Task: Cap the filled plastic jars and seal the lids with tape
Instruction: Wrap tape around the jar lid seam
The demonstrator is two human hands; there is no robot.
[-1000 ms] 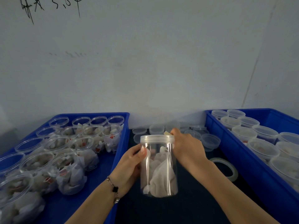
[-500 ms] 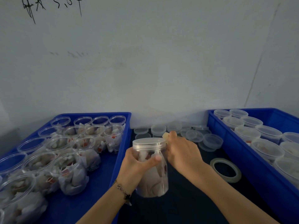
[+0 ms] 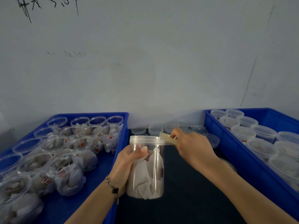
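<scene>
Capped jar (image 3: 146, 167) held upright above the dark worktop (image 3: 186, 199), centre of the scene; everything below placed relative to it. Left hand (image 3: 127, 165) wraps the jar body, thumb across the front wall; right hand (image 3: 192, 146) at the lid (image 3: 146, 139) edge on the far-right side, fingers curled, pinching a yellowish strip of tape (image 3: 168, 138) that lies against the lid rim; bracelet with a dark clover charm (image 3: 113, 188) on the left wrist.

Inside the jar: white paper-wrapped packets, a bit of red showing; cannot read anything on them.

Left of the jar: blue tray (image 3: 119, 126) full of open filled jars (image 3: 68, 172), no lids on, same white packets with red tags; tray wall sits just beside the left hand. Right of the jar: second blue tray (image 3: 229, 152) holding capped jars (image 3: 258, 147) in rows; right forearm crosses in front of its near wall. Behind the jar, between the two trays: loose clear lids (image 3: 155, 129) scattered on the worktop, partly blocked by the right hand. A pale rounded thing (image 3: 229, 165) just right of the right forearm, mostly hidden; cannot tell what it is.

Room: plain white-grey wall (image 3: 145, 62) directly behind the worktop; faint vertical seam at its right side; dark handwritten scrawl (image 3: 48, 5) top left of the wall, cut off by the frame edge, not legible beyond what looks like digits.
</scene>
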